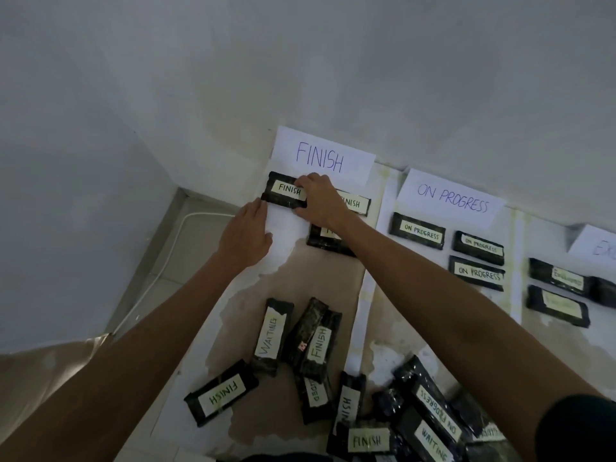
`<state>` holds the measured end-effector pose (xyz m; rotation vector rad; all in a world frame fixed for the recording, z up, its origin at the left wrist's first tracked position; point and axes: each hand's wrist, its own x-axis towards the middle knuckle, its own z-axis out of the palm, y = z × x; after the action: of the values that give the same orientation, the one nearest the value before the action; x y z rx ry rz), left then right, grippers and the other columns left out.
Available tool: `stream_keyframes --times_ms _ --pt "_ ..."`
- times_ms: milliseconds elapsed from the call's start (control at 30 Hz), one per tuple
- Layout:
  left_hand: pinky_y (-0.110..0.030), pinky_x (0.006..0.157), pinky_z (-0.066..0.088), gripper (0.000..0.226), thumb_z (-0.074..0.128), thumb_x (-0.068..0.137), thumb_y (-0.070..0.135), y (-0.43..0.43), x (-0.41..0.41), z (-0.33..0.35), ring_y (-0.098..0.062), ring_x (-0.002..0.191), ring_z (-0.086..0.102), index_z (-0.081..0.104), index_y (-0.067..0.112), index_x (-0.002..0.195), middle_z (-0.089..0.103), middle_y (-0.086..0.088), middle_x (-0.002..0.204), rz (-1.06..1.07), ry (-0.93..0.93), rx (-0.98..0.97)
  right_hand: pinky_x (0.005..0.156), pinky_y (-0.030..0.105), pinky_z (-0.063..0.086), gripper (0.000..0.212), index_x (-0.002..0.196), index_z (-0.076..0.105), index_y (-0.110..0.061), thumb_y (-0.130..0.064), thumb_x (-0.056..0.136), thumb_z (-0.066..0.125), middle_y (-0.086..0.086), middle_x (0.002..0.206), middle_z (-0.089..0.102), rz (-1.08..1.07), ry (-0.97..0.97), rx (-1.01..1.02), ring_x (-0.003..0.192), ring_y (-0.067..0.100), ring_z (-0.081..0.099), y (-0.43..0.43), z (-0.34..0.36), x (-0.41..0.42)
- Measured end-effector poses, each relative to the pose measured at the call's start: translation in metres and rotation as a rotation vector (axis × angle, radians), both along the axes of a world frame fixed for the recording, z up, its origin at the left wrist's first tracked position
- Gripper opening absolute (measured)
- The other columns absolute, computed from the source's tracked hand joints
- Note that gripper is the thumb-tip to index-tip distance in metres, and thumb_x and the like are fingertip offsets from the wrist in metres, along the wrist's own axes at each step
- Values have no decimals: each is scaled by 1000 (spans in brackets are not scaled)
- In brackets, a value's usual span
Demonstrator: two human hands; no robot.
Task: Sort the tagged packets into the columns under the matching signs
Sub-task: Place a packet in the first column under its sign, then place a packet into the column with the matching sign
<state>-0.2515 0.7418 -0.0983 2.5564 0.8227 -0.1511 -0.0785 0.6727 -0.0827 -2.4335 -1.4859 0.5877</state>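
A glossy black plastic-wrapped packet point(286, 192) with a pale paper tag reading "FINISH" lies at the top of the leftmost column. It sits just below the white paper FINISH sign point(320, 158), lettered by hand in blue and propped against the wall. The right hand point(320, 203) grips the packet's right end, fingers curled over its far edge and thumb at the near edge. The left hand point(245, 235) lies flat on the white paper sheet point(283, 225), fingers straight and close together, their tips touching the packet's left end.

A second FINISH packet point(358, 203) lies just to the right, partly hidden behind the right hand. A third packet point(328, 243) lies under the right wrist, its tag mostly covered.

The next column has the white ON PROGRESS sign point(450, 198), with three black ON PROGRESS packets point(416, 231) laid apart beneath it. Farther right, a third sign point(596, 245) is cut off by the frame edge and cannot be read. The tags on the black packets below it point(560, 278) are too blurred to make out.

Nearer the person is a loose heap of black packets point(336, 388), some overlapping. Their tags read "WAITING" point(271, 335), "FINISH" point(318, 345) and "ON PROGRESS" point(436, 411). One FINISH-tagged packet point(220, 391) lies a little apart at the left. A white cable point(160, 261) runs along the tiled floor by the wall.
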Motion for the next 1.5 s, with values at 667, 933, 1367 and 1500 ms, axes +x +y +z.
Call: stream_keyframes --times_ms 667,933,1367,1500 --pt "-47 96 44 45 50 86 26 -60 -65 13 -36 115 47 53 5 126 49 -20 129 133 -84 -61 94 40 41 40 121 58 -7 -12 81 62 14 122 56 72 89 177 109 31 49 -73 25 -54" --pt "-39 78 48 53 63 77 42 -148 -111 18 -28 99 49 49 13 120 48 -11 108 327 59 -284 102 42 38 39 120 60 -12 -23 82 65 10 127 56 171 196 -11 120 28 46 -143 25 -108" --pt "-40 80 45 62 73 72 22 -160 -111 19 -31 100 45 47 8 126 46 -16 108 335 -50 -299 113 50 29 62 135 49 -9 -41 84 63 18 148 37 137 150 -1 139 35 31 -201 -17 -126" --pt "-40 81 44 67 74 69 20 -152 -110 22 -33 100 48 48 8 130 50 -16 110 291 -76 -239 113 48 29 61 131 52 -5 -35 81 70 21 145 40 141 158 23 137 38 34 -200 -17 -126"
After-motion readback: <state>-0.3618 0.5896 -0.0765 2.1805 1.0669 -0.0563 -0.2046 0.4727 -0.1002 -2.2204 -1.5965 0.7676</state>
